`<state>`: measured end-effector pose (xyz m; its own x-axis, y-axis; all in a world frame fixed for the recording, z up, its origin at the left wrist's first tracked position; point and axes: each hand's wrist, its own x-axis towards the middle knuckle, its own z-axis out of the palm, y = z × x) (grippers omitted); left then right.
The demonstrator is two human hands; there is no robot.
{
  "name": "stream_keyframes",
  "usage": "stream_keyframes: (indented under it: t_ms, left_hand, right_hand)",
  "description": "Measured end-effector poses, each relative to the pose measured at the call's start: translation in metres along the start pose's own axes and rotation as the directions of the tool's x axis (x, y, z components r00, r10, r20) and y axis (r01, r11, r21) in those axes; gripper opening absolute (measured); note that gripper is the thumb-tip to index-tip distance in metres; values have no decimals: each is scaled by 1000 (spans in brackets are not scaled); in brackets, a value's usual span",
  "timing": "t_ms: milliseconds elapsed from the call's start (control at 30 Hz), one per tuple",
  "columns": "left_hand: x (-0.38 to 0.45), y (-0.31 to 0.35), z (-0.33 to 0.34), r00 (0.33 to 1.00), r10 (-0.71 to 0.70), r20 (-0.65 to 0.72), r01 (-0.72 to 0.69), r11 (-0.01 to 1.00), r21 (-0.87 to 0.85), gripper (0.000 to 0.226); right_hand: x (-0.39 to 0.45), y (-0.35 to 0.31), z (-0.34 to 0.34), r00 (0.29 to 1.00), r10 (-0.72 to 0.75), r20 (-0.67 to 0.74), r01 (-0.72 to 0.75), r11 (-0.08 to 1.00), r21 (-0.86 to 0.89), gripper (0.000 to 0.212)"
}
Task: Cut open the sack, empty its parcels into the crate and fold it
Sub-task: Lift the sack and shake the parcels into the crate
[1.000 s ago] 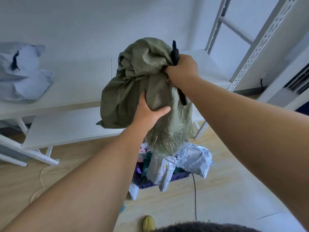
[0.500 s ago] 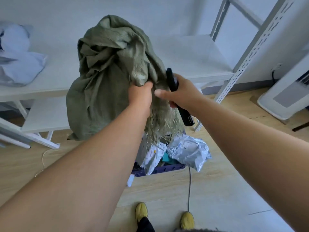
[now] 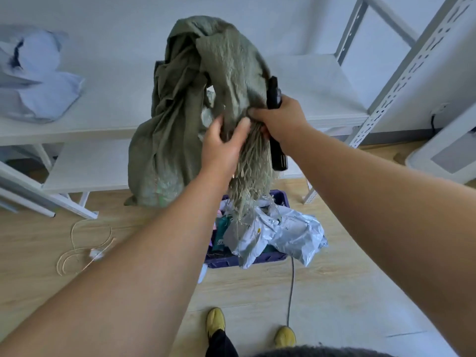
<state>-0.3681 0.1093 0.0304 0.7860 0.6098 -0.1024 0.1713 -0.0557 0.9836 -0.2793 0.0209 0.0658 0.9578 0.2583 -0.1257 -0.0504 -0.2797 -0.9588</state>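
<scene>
Sack point(image 3: 206, 99) held frame centre above crate point(image 3: 270, 257); left hand point(image 3: 221, 148) and right hand point(image 3: 280, 119) pinch frayed mouth for folding; right also clasps cutter point(image 3: 274, 99).

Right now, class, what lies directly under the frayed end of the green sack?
The purple crate, piled with grey parcels and a teal packet. Whatever lies deeper in the crate is covered.

Both bare forearms reach forward toward twelve o'clock and converge. The left hand point(image 3: 221, 148) pinches the sack point(image 3: 190, 119) between thumb and fingers; at its two o'clock, the right hand point(image 3: 282, 118) grips sack fabric and a black cutter point(image 3: 277, 153)
</scene>
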Motion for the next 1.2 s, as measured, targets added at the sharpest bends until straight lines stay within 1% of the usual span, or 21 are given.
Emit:
stream_keyframes:
  t_ms: [67,100,200,233,333,500,600,633,667,700,733,767,800,833,867,900,933,1000,1100,1167,1200]
  left_hand:
    - [-17,-37,-6,991,5,-134,3,998,59,42]
    - [-24,-58,-8,986,-51,-157,68,992,102,40]
    - [-45,-107,-9,916,-400,-30,395,889,233,70]
    - [-50,-114,-8,897,-442,29,422,873,246,84]
    - [-41,-105,-3,948,-316,32,308,941,143,101]
    - [-15,-75,6,928,-371,-47,372,907,197,58]
    - [-16,-67,8,883,-468,-29,469,881,63,50]
    - [-14,-61,5,868,-488,-87,495,864,96,46]
    - [-15,-58,1,912,-398,-96,406,849,337,40]
    - [-17,-64,-2,948,-317,1,222,667,712,32]
    - [-16,-60,-5,962,-274,-17,153,481,863,24]
    - [-12,-57,-5,967,-252,-34,144,433,890,19]
    - [-5,-59,-7,971,-237,-12,143,548,824,20]
    - [0,-58,-5,948,-315,-40,273,745,608,24]
    - [3,-46,-3,902,-423,-86,431,867,252,28]
    - [3,-43,-6,859,-510,-45,508,860,-44,33]
    - [5,-41,-7,864,-503,22,494,840,-223,36]
    - [9,-28,-10,881,-469,62,467,841,-272,31]
    - [15,-5,-11,895,-363,260,446,686,-575,27]
    - [24,8,-13,910,-334,244,410,644,-646,30]
    - [25,14,-14,920,-333,208,388,695,-605,32]
  right_hand:
    - [4,-13,0,1000,1,-13,0,999,40,20]
    - [7,-18,1,1000,0,-24,1,998,65,20]
    - [6,-28,9,999,22,-32,-18,994,106,19]
    - [3,-29,12,999,40,-20,-37,993,115,19]
    - [-8,-25,18,994,109,22,-111,983,149,17]
    - [-12,-22,13,974,202,104,-221,949,225,19]
    - [-10,-20,14,980,162,118,-185,960,212,17]
    - [-9,-17,15,984,132,117,-154,968,200,18]
    - [-8,-13,16,990,96,108,-114,978,177,20]
    - [-6,-8,17,995,50,87,-61,989,132,25]
    - [-4,-3,17,998,-5,59,2,999,54,30]
    - [-2,3,16,998,-63,30,64,997,-49,34]
    - [0,8,15,994,-110,12,111,981,-157,37]
    - [-1,13,14,989,-145,4,141,954,-263,36]
    - [-2,19,12,986,-166,4,156,917,-366,34]
    - [-4,25,12,983,-181,12,166,877,-451,33]
    - [-5,30,13,982,-186,23,172,847,-502,33]
    - [-9,36,17,983,-171,72,184,857,-481,33]
    - [-16,31,19,962,-79,260,144,960,-239,40]
    - [-18,26,15,914,-74,399,177,958,-228,58]
    - [-17,23,13,897,-76,435,216,935,-283,68]
